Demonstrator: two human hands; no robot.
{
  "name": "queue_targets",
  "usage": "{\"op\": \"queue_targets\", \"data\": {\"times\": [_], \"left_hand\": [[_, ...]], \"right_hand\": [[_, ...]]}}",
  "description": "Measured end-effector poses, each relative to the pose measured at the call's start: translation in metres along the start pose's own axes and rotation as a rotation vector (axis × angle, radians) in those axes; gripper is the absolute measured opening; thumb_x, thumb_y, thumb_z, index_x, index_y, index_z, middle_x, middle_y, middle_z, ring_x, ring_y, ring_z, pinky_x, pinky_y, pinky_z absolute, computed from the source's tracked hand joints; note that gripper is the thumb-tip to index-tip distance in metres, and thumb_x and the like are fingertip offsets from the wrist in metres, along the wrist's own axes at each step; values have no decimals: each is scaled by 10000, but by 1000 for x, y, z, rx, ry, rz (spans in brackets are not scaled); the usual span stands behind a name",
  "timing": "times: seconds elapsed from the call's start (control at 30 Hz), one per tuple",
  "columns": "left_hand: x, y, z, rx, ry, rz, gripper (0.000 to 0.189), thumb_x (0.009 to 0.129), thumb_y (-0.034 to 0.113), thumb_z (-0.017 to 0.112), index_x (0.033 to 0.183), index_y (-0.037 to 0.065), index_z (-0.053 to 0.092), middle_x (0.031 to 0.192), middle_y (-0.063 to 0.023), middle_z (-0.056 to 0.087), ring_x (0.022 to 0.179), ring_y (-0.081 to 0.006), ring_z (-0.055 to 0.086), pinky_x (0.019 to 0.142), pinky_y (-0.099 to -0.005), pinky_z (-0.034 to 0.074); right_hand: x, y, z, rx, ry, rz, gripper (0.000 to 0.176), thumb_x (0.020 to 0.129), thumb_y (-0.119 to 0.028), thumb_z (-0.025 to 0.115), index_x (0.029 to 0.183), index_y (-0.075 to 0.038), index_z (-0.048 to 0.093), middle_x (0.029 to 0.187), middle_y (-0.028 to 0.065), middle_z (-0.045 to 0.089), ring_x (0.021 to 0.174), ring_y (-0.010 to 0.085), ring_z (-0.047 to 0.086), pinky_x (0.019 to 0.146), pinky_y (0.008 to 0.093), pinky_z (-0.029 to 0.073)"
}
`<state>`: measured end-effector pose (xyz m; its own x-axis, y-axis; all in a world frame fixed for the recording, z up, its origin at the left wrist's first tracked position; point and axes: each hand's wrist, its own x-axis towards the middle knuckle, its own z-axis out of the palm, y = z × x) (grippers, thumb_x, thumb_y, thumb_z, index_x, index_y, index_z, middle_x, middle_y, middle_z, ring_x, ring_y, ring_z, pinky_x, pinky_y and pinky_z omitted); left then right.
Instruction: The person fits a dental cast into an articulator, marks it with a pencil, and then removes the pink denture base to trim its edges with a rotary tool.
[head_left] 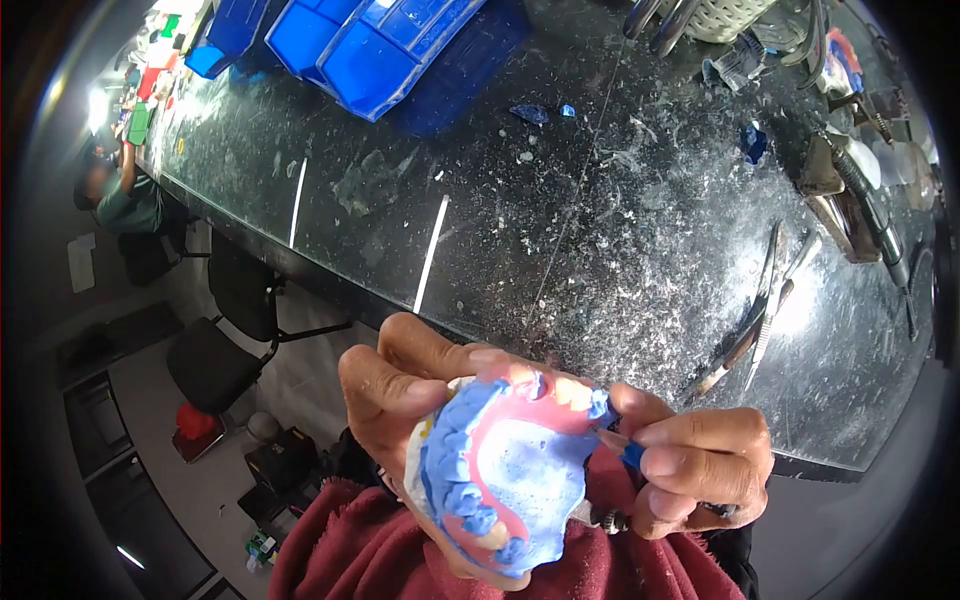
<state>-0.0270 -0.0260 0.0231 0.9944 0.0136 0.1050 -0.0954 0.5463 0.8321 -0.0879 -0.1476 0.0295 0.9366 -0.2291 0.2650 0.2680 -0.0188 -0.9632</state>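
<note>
A dental model (530, 465) of blue stone with pink gum-coloured material and tooth shapes along its arch is held up in front of my lap. My left hand (395, 390) grips it from the left and beneath, the thumb near the row of blue teeth. In my right hand (710, 460) is a short blue pencil (630, 453), pinched between thumb and fingers. Its sharpened tip points left, right at the model's upper right end, close to a blue tooth there. A metal screw part (612, 521) shows at the lower right of the model.
The dark table (480, 270) is strewn with white dust and scraps. Blue plastic bins (370, 60) stand at the back, a white basket (725, 18) farther right. Slim metal tools (770, 300) and a rotary handpiece (870, 195) lie at right. A person (135, 205) sits far left.
</note>
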Motion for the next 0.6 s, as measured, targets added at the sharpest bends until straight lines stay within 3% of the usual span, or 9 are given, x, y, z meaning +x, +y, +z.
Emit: {"op": "queue_targets", "data": {"times": [0.27, 0.33, 0.43, 0.57, 0.6], "left_hand": [[-3, -3, 8, 15, 22, 73, 498, 627, 92, 757, 930, -2, 374, 831, -152, 461, 702, -314, 626, 608, -350, 573], [-3, -5, 9, 19, 39, 88, 503, 622, 90, 760, 927, 0, 371, 828, -149, 457, 698, -317, 627, 604, -351, 575], [-3, -5, 11, 32, 61, 111, 511, 614, 87, 765, 923, 4, 366, 823, -145, 452, 692, -321, 627, 599, -352, 577], [-4, -4, 14, 40, 88, 139, 522, 604, 83, 771, 918, 8, 360, 816, -140, 444, 683, -327, 628, 591, -354, 580], [-6, -4, 15, 36, 95, 144, 525, 602, 82, 772, 917, 9, 358, 815, -139, 442, 681, -329, 628, 589, -354, 581]], "right_hand": [[2, 2, -4, -41, -39, -37, 142, 818, -114, 577, 825, 27, 560, 776, 145, 505, 633, 222, 609, 716, 344, 561], [2, 3, -7, 26, -59, -31, 138, 763, -46, 608, 872, 29, 569, 837, 147, 528, 730, 240, 600, 719, 302, 558], [-1, 3, -11, 135, -78, 3, 349, 658, 82, 669, 992, 24, 585, 967, 157, 571, 950, 293, 586, 755, 239, 543], [1, 3, -18, 205, -153, 11, 375, 668, 102, 647, 1026, 25, 564, 1006, 167, 557, 983, 304, 567, 778, 252, 538], [0, 6, -16, 198, -115, -37, 324, 685, 64, 644, 996, 33, 559, 976, 166, 546, 927, 291, 569, 766, 273, 542]]}}
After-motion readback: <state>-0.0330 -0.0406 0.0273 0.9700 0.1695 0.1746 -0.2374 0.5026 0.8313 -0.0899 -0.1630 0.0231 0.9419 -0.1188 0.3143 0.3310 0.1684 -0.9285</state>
